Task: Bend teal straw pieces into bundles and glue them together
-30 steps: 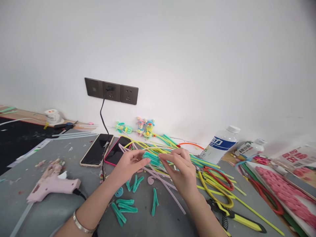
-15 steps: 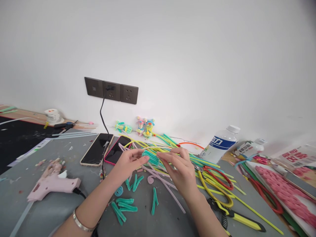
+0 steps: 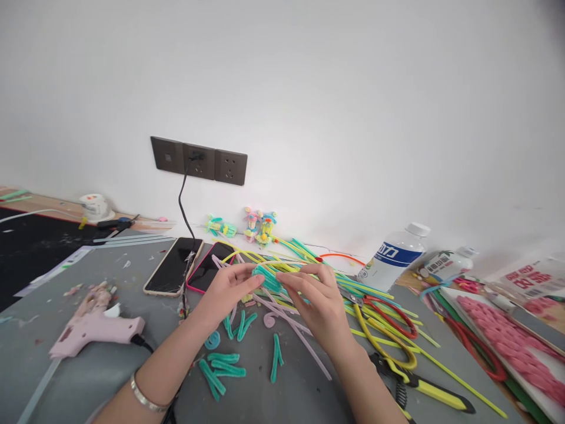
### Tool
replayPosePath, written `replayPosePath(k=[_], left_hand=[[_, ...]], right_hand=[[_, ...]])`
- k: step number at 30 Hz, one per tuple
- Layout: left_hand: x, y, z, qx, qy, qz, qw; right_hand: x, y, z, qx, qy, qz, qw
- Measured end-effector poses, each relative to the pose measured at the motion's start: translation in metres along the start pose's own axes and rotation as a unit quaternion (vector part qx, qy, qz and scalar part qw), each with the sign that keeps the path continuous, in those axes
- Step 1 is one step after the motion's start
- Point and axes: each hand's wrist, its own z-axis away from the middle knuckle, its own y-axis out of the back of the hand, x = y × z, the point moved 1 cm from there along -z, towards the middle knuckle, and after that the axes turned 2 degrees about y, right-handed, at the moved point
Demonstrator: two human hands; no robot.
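Between both hands, above the grey mat, is a small bundle of turquoise pipe cleaner (image 3: 267,279) bent into side-by-side strands. My left hand (image 3: 229,291) pinches its left end between thumb and fingers. My right hand (image 3: 318,300) has closed fingertips on its right end. Below lie several folded turquoise pipe cleaner pieces (image 3: 227,366), a turquoise coil (image 3: 212,340) and a lilac coil (image 3: 269,320). Behind the hands spreads a pile of long yellow, lilac and blue pipe cleaners (image 3: 304,338).
A pink glue gun (image 3: 97,331) lies at left. Two phones (image 3: 173,268) rest behind my left hand. At right are scissors (image 3: 388,330), pliers (image 3: 435,393) and a bottle (image 3: 394,259). Small pipe cleaner figures (image 3: 260,226) stand by the wall beneath a socket panel (image 3: 198,161).
Both hands have shifted very slightly left with the turquoise bundle, which is now turned a little. Both still grip it, and the things on the mat stay put.
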Motion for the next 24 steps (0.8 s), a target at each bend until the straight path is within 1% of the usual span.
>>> replayPosePath(k=[5, 8, 10, 13, 15, 16, 19, 22, 24], left_hand=[[0.004, -0.003, 0.001, -0.017, -0.013, 0.018, 1.0], [0.007, -0.004, 0.002, -0.029, -0.039, 0.006, 0.999], [0.008, -0.002, 0.003, -0.035, -0.059, -0.02, 0.997], [0.005, -0.001, 0.003, -0.045, -0.069, -0.049, 0.995], [0.004, -0.001, 0.004, -0.06, -0.061, -0.054, 0.995], [0.004, -0.002, 0.004, -0.071, -0.058, -0.053, 0.994], [0.005, -0.005, 0.005, -0.092, -0.077, -0.046, 0.992], [0.007, -0.008, 0.005, -0.103, -0.102, -0.033, 0.989], [0.007, -0.009, 0.006, -0.107, -0.1, -0.024, 0.989]], right_hand=[[-0.001, -0.001, -0.001, -0.018, 0.001, 0.0, 1.0], [-0.003, -0.002, -0.002, -0.021, -0.006, -0.011, 1.0], [-0.004, -0.002, -0.003, -0.009, -0.034, -0.033, 0.999], [-0.003, -0.004, -0.002, 0.034, -0.119, -0.108, 0.986], [-0.001, -0.007, 0.0, 0.05, -0.192, -0.184, 0.963], [0.001, -0.01, 0.001, 0.046, -0.225, -0.224, 0.947], [0.004, -0.017, 0.003, -0.003, -0.301, -0.327, 0.896], [0.004, -0.02, 0.003, -0.042, -0.338, -0.399, 0.852], [0.003, -0.021, 0.002, -0.05, -0.343, -0.426, 0.836]])
